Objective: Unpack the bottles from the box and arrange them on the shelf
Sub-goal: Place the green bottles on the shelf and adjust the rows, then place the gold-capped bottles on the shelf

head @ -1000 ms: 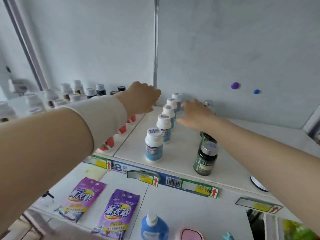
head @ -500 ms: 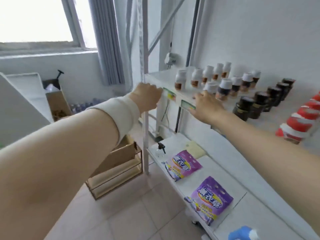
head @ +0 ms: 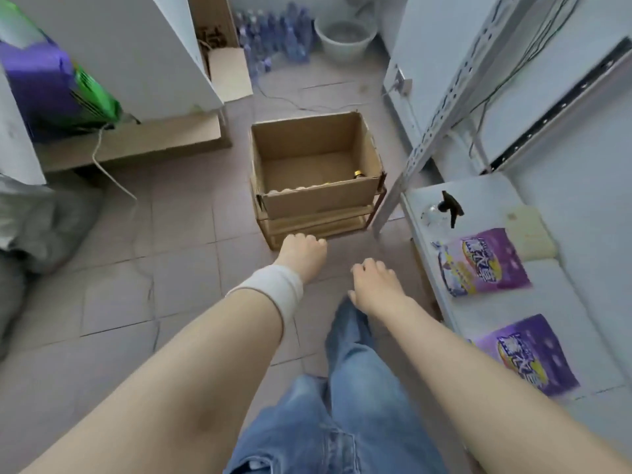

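Observation:
An open cardboard box [head: 318, 196] stands on a low wooden rack on the tiled floor, left of the shelf post. Inside, a gold bottle cap [head: 358, 173] shows in the near right corner, and a row of pale caps [head: 297, 190] peeks over the near wall. My left hand [head: 301, 256], with a white wristband, hangs in front of the box with loosely curled fingers and holds nothing. My right hand [head: 374, 285] hovers lower and to the right, fingers relaxed and empty. Both are short of the box.
The white shelf [head: 485, 295] runs along the right, carrying two purple pouches [head: 478, 261] and a spray bottle [head: 444, 208]. A grey slotted post [head: 427, 138] stands beside the box. A white cabinet [head: 136, 56], plastic water bottles [head: 273, 32] and a bucket [head: 345, 35] lie beyond.
My view has swung from the upper shelf bottles down to the floor and the box. Both hands have left the shelf and dropped toward the box, empty.

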The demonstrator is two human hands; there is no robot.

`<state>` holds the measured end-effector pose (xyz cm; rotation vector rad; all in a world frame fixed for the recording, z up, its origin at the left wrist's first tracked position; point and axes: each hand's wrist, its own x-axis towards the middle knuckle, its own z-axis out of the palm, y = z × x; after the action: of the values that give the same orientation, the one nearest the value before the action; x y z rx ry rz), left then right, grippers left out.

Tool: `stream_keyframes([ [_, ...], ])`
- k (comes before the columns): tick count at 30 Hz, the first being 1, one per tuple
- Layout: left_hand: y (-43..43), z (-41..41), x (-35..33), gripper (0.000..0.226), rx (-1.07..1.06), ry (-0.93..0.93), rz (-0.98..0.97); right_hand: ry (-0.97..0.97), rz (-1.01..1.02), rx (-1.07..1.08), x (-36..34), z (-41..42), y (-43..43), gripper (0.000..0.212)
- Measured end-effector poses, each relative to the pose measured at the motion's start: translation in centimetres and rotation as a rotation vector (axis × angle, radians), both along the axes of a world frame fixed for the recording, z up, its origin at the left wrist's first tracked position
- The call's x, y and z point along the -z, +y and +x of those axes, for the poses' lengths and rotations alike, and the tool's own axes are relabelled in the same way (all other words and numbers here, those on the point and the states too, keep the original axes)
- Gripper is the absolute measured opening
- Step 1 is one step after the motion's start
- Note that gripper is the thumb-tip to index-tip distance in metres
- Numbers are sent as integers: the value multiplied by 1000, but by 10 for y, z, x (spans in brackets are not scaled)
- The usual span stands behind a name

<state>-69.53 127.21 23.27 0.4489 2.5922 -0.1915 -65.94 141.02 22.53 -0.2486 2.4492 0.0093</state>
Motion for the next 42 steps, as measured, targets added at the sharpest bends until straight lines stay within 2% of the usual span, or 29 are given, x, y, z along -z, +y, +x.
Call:
stream_keyframes([
  [8, 22, -68, 66, 31, -228, -296, 58, -232, -54, -4, 47, -101, 21, 47],
  [13, 20, -151, 80, 31, -330, -306, 155, -268, 1, 24, 64, -190, 38, 44],
  [18, 11, -246, 100, 38, -419, -283, 256, -215, -9, 73, 82, -294, 35, 46],
  [22, 7, -307, 133, 36, -390, -351, 233, -189, -40, 200, 107, -365, 26, 45],
  [26, 5, -344, 174, 35, -498, -433, 299, -241, -1, 192, 151, -412, 22, 49],
  [29, 4, -366, 235, 38, -601, -501, 320, -255, 71, 67, 212, -441, 16, 56],
  [33, -5, -389, 316, 50, -557, -440, 192, -215, 292, -408, 287, -466, 18, 65],
  [35, -7, -394, 343, 56, -500, -459, 169, -253, 334, -559, 311, -473, 19, 64],
  [39, -3, -396, 370, 51, -435, -521, 172, -347, 306, -590, 324, -483, 13, 66],
  [42, -1, -399, 374, 50, -459, -529, 212, -420, 233, -426, 323, -484, 7, 65],
])
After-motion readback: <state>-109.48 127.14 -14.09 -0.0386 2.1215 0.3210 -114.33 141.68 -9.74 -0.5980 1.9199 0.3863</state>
